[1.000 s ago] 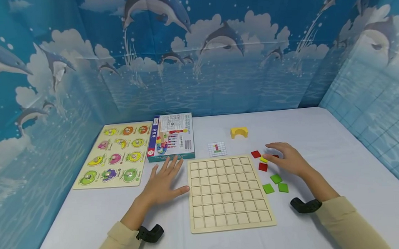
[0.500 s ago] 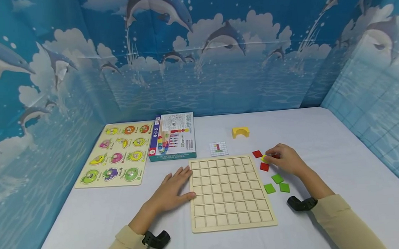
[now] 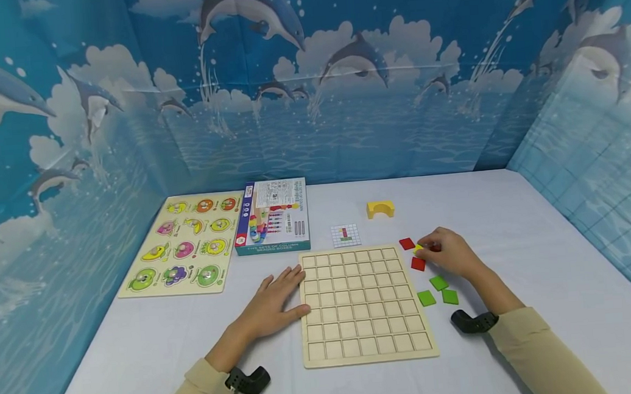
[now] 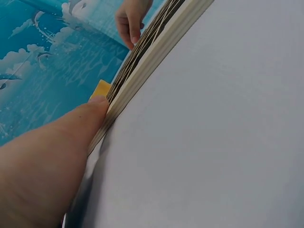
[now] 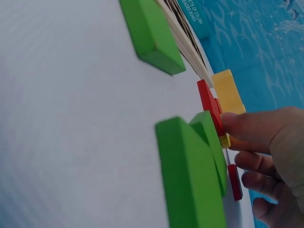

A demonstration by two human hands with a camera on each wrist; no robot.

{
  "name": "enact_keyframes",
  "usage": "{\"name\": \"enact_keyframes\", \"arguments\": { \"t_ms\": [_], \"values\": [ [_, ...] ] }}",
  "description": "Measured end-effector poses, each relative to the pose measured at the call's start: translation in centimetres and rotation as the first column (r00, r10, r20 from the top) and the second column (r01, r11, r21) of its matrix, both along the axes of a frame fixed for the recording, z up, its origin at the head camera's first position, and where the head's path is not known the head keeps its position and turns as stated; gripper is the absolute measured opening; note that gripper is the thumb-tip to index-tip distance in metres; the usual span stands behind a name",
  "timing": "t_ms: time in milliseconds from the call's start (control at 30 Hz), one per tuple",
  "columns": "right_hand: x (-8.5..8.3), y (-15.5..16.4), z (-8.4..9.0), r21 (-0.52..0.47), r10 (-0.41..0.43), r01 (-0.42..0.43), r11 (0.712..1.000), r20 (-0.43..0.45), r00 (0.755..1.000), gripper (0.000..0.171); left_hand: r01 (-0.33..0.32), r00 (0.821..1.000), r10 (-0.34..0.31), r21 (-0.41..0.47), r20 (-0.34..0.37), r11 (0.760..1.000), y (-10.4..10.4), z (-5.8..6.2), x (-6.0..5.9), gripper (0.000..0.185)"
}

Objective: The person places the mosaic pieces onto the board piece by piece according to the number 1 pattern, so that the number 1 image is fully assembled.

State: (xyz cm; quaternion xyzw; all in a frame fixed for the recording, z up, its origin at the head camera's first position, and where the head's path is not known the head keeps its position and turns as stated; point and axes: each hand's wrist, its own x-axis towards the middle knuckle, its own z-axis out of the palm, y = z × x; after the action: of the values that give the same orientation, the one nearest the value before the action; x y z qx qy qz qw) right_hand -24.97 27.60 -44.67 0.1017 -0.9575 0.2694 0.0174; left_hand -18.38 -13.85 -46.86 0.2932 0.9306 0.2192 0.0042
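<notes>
My left hand (image 3: 271,307) rests with straight fingers along the left edge of a wooden grid board (image 3: 358,307); in the left wrist view its thumb (image 4: 88,118) touches the board's edge. Right of the board, my right hand (image 3: 451,253) pinches a small yellow square tile (image 3: 418,249) between thumb and forefinger, low over the table. Red tiles lie close about it: one red tile (image 3: 407,244) behind, another red tile (image 3: 418,264) in front, a third partly hidden under the hand. Nearer to me lie three green tiles (image 3: 439,283).
Behind the board lies a small gridded pattern card (image 3: 346,236) with coloured squares. A yellow arch block (image 3: 380,209) stands farther back. To the left are a printed box (image 3: 270,218) and a fruit puzzle board (image 3: 188,227). A dolphin-printed curtain (image 3: 344,140) encloses the table.
My left hand has come down from beside the box onto the board's left edge. My right hand's fingers have closed in from above the tiles to the yellow tile.
</notes>
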Motion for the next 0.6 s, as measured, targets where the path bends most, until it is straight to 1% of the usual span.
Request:
{"name": "enact_keyframes", "arguments": {
  "t_ms": [133,300,600],
  "values": [
    [0.0,-0.2,-0.1,0.003,-0.001,0.001,1.0,-0.009,1.0,0.033,-0.008,1.0,0.008,-0.005,-0.003,1.0,-0.1,-0.2,0.0,0.075],
    [0.0,-0.7,0.1,0.004,-0.022,0.022,1.0,-0.006,1.0,0.031,-0.016,1.0,0.016,-0.017,-0.009,1.0,-0.1,-0.5,-0.1,0.076],
    [0.1,-1.3,0.7,-0.021,-0.043,0.044,0.999,0.05,0.998,0.028,-0.011,1.0,0.011,-0.012,-0.022,1.0,-0.1,-0.5,-0.2,0.075]
  ]
}}
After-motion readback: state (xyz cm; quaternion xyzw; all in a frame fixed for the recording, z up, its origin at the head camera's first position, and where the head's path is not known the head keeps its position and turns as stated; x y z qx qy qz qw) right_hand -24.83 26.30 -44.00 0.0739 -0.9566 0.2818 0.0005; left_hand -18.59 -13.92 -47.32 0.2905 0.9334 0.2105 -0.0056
